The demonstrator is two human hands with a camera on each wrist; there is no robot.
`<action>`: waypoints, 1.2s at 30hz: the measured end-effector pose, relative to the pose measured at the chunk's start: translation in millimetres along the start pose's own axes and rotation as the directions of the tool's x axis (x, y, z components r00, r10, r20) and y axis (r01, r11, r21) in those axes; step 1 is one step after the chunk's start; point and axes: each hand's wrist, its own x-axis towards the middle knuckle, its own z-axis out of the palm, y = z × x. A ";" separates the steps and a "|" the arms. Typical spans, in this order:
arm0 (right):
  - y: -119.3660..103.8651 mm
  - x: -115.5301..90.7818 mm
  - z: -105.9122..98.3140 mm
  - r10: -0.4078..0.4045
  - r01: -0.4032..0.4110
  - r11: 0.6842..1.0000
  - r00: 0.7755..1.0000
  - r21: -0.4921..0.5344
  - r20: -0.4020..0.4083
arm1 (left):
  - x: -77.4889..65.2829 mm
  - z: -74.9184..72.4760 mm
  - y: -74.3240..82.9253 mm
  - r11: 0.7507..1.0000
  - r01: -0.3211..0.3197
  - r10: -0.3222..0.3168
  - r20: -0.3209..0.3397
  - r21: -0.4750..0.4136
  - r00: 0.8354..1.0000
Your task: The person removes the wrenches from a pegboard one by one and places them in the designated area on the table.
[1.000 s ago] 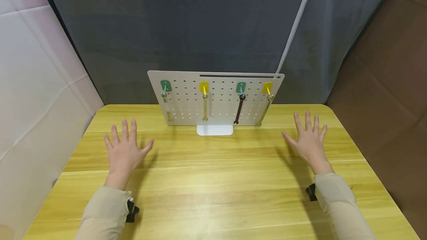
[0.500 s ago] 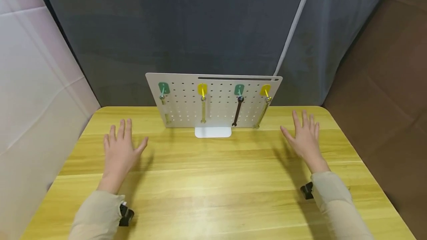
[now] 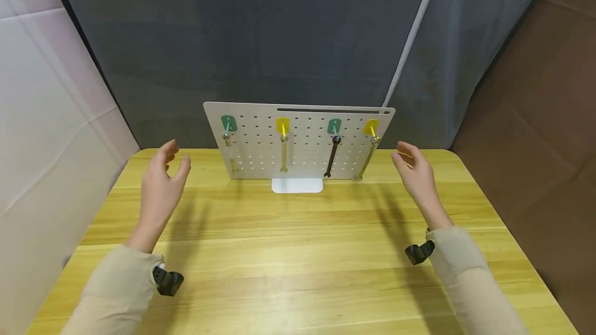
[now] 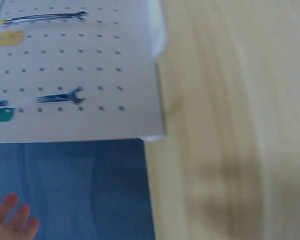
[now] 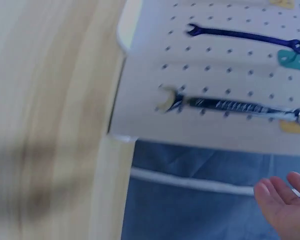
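A white pegboard (image 3: 307, 159) stands upright at the back of the table. Several wrenches hang on its green and yellow hooks: a short silver wrench (image 4: 60, 97) at the far left, a silver wrench (image 3: 284, 156) beside it, a dark wrench (image 3: 332, 158), and a silver wrench (image 5: 230, 106) at the right end. My left hand (image 3: 160, 185) is in the air left of the board, fingers bent loosely, thumb apart, holding nothing. To the board's right my right hand (image 3: 417, 177) hovers likewise, its fingers gently bent and touching nothing.
The wooden table (image 3: 288, 252) spreads out in front of the board. Behind it hangs a dark grey curtain (image 3: 279, 30) with a pale pole (image 3: 414, 30). A white sheet (image 3: 56, 107) closes the left side, a brown one (image 3: 531, 118) the right.
Both hands have lifted from the table, and their spread fingers have bent loosely and drawn toward the thumbs. The left hand has shifted slightly left. Pegboard and wrenches stay as they were.
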 end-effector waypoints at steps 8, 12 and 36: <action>-21.0 9.6 11.3 0.084 -0.092 0.986 0.995 0.139 0.056 | 27.0 -3.8 25.2 0.997 0.041 -0.044 -0.043 -0.065 0.998; -22.5 14.5 18.2 0.099 -0.110 0.982 0.992 0.155 0.078 | 38.0 -2.8 32.7 0.998 0.042 -0.044 -0.047 -0.053 0.998; -6.8 15.8 39.5 0.155 -0.175 0.979 0.972 0.102 0.176 | 63.8 10.3 49.7 0.994 0.055 -0.055 0.001 -0.096 0.998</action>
